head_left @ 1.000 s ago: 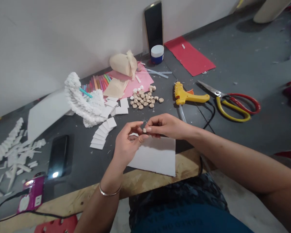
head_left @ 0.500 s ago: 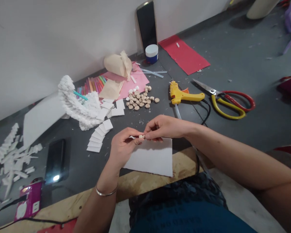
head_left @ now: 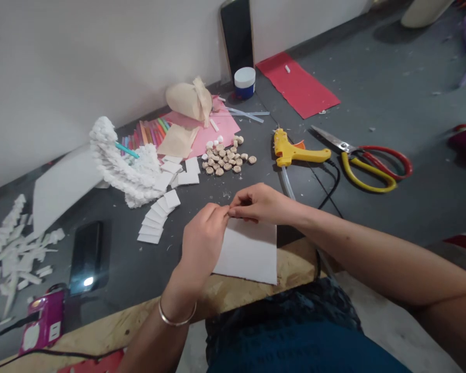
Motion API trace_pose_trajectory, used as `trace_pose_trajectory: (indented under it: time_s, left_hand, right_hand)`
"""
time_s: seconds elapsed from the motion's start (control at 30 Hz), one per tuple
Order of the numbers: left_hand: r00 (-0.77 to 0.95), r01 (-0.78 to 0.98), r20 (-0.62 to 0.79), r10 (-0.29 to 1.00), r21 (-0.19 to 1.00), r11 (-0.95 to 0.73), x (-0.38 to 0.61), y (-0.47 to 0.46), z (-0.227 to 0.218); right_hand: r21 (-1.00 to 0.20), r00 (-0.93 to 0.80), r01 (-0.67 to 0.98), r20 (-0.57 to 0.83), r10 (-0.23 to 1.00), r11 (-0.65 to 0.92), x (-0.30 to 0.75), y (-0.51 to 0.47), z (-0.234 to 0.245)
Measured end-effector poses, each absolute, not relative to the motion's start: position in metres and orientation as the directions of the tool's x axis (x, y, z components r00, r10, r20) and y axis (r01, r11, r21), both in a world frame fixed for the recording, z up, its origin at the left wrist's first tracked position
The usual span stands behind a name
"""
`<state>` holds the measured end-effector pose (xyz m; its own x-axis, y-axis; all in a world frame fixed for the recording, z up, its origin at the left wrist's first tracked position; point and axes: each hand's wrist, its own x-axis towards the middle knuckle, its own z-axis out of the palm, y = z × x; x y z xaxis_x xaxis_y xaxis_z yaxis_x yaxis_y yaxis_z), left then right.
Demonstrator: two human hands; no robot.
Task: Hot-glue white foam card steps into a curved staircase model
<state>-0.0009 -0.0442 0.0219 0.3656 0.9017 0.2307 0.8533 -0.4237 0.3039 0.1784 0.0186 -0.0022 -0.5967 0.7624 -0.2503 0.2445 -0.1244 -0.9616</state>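
**Left hand [head_left: 204,238] and right hand [head_left: 260,203] meet above a white rectangular sheet [head_left: 252,251]**

The sheet's near edge overlaps the pale wooden front strip [head_left: 297,261] of the dark grey bench [head_left: 404,109]; open bench separates its far edge from the pile beyond. Its right edge points away from the person; the left hand hides its left end, leaving the long axis unclear. Fingertips touch, right thumb against forefinger; the left grip and anything pinched are hidden. Beyond the sheet: over twenty small round beige discs [head_left: 227,158]; right of those, one yellow plastic glue gun [head_left: 305,154].
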Motion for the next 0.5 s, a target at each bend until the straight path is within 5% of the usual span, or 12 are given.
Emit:
trace_pose_trajectory:
  time_s: [0.2,0.5]
  left_hand:
    - [0.149,0.630,0.181,0.972,0.741,-0.234,-0.0091,-0.0359,0.0142]
    - [0.029,0.524,0.021,0.999,0.851,-0.032,-0.0118,-0.0351,0.0134]
  right_hand:
    - [-0.964,-0.562,0.265,-0.142,0.815,0.015,0.1781,0.0158,0.0000]
    - [-0.880,-0.579,0.285,0.159,0.799,0.381,0.1741,0.0106,-0.0054]
